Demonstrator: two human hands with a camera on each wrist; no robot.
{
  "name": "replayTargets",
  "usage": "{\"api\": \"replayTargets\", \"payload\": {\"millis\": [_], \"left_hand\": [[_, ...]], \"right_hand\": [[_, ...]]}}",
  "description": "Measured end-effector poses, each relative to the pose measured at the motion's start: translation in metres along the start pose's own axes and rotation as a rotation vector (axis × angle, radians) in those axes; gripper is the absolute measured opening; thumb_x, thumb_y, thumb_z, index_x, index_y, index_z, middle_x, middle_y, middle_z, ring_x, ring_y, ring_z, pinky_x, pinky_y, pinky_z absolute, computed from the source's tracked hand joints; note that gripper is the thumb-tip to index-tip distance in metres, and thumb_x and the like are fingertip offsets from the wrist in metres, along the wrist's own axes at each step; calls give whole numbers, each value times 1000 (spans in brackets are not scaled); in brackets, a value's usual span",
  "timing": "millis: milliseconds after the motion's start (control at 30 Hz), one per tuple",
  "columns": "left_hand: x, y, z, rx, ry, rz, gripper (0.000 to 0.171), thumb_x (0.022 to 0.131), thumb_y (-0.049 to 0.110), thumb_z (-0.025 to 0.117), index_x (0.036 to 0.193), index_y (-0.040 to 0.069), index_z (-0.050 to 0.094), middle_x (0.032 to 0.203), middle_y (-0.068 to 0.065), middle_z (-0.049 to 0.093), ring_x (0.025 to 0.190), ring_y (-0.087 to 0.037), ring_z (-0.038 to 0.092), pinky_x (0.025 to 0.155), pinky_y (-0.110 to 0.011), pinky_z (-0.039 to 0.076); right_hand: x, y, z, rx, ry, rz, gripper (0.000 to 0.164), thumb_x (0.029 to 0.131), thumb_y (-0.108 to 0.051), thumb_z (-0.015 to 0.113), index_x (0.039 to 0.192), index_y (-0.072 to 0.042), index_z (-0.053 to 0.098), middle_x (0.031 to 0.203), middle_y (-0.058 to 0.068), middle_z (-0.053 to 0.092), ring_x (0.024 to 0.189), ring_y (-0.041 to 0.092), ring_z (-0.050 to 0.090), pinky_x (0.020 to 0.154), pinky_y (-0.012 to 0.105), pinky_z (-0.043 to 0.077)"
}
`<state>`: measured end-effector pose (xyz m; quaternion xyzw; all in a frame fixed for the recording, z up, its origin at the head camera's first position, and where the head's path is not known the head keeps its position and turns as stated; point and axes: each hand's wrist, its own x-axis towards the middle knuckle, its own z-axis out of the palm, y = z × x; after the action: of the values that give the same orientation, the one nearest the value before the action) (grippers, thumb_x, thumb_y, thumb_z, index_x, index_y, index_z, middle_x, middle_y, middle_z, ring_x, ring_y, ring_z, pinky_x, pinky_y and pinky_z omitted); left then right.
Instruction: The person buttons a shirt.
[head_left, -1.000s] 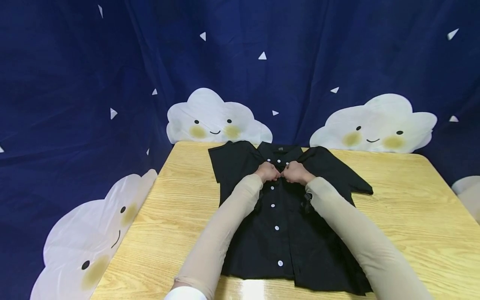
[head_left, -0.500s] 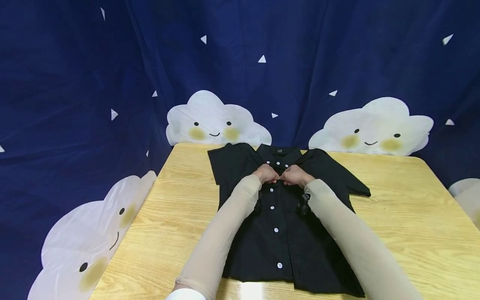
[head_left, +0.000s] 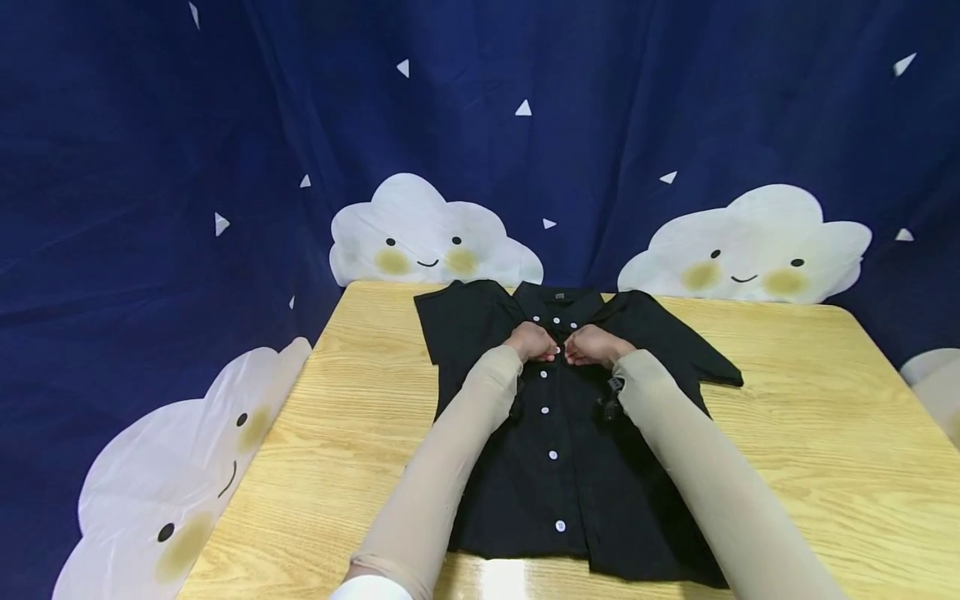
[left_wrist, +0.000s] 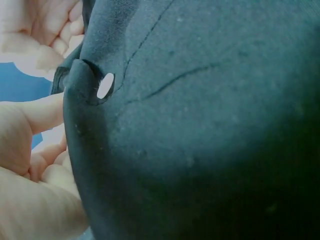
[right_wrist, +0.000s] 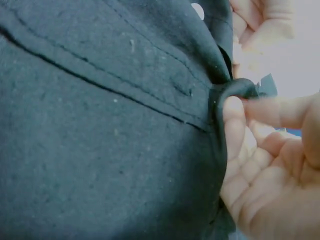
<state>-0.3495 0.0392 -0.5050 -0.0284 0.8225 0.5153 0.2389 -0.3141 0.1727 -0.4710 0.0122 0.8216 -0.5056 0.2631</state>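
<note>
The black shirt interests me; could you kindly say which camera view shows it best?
The head view: it takes in the black shirt from collar to hem, though forearms cover parts. Close up, the left wrist view shows only a part, with a white button; the right wrist view, a part pinched by the right hand.

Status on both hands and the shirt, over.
Left hand, right hand: both holding placket, white button between. Black short-sleeved shirt spread front up. No obstruction visible.
</note>
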Motion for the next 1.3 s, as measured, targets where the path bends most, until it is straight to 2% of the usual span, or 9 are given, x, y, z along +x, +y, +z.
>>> {"api": "replayTargets", "payload": {"millis": [33, 100, 233, 333, 600, 733, 833, 1067, 1300], "left_hand": [[-13, 8, -2, 25, 10, -24, 5, 74, -4, 62, 76, 0, 66, 65, -6, 62, 55, -11, 59, 55, -23, 48], [-22, 11, -2, 46, 12, -8, 8, 75, -5, 60, 76, 1, 65, 62, -4, 59, 52, -9, 57, 53, -20, 47], [-29, 11, -2, 52, -2, 56, 9, 78, -6, 56, 77, 0, 63, 60, -3, 56, 52, -8, 55, 53, -18, 46], [-30, 11, -4, 14, -22, 84, 7, 78, -6, 56, 76, -2, 61, 59, -4, 55, 52, -10, 56, 52, -19, 46], [-32, 9, -11, -151, -56, 49, 11, 77, 3, 54, 67, 1, 60, 58, -5, 58, 51, -11, 57, 51, -19, 46], [-31, 9, -10, -156, -66, 34, 11, 79, 6, 59, 69, 1, 62, 60, -6, 60, 52, -12, 58, 52, -20, 47], [-30, 10, -9, -116, -55, 10, 8, 78, 3, 62, 70, 0, 62, 58, -6, 60, 51, -11, 58, 51, -20, 47], [-28, 17, -9, 130, 46, -68, 15, 75, 11, 64, 61, 8, 59, 51, -3, 58, 43, -11, 52, 42, -21, 38], [-30, 21, -11, 259, 24, -75, 22, 77, 14, 61, 55, 11, 57, 50, 0, 57, 42, -12, 46, 38, -22, 31]], "right_hand": [[0, 0, 0, -22, 4, -8, 16, 84, 0, 42, 90, 8, 55, 72, 5, 55, 64, 12, 54, 60, 24, 46], [-1, 1, 0, -73, 12, -24, 16, 83, 0, 47, 92, 9, 57, 71, 5, 55, 63, 11, 54, 59, 22, 45], [0, 3, 0, -126, 48, -18, 14, 80, -3, 55, 89, 7, 61, 67, 3, 55, 60, 10, 53, 55, 21, 44], [1, 3, -1, -130, 58, -5, 11, 80, -4, 56, 84, 4, 61, 65, 2, 54, 59, 10, 53, 55, 21, 44], [-1, -5, 3, -206, 58, -14, 12, 79, -8, 57, 70, -1, 58, 59, 1, 53, 55, 11, 51, 54, 23, 44], [-1, -7, 4, -240, 72, 13, 13, 79, -8, 57, 67, -2, 58, 57, 1, 53, 53, 11, 51, 53, 23, 43], [0, -6, 4, -262, 69, 23, 13, 78, -7, 56, 66, -2, 58, 57, 1, 52, 52, 11, 51, 53, 24, 43], [2, -5, 4, -267, 79, 15, 17, 76, -7, 59, 59, -7, 56, 54, 0, 51, 50, 10, 49, 51, 22, 41], [2, -4, 6, -263, 73, 0, 17, 77, -8, 59, 60, -9, 55, 57, 1, 51, 52, 11, 48, 51, 22, 41]]}}
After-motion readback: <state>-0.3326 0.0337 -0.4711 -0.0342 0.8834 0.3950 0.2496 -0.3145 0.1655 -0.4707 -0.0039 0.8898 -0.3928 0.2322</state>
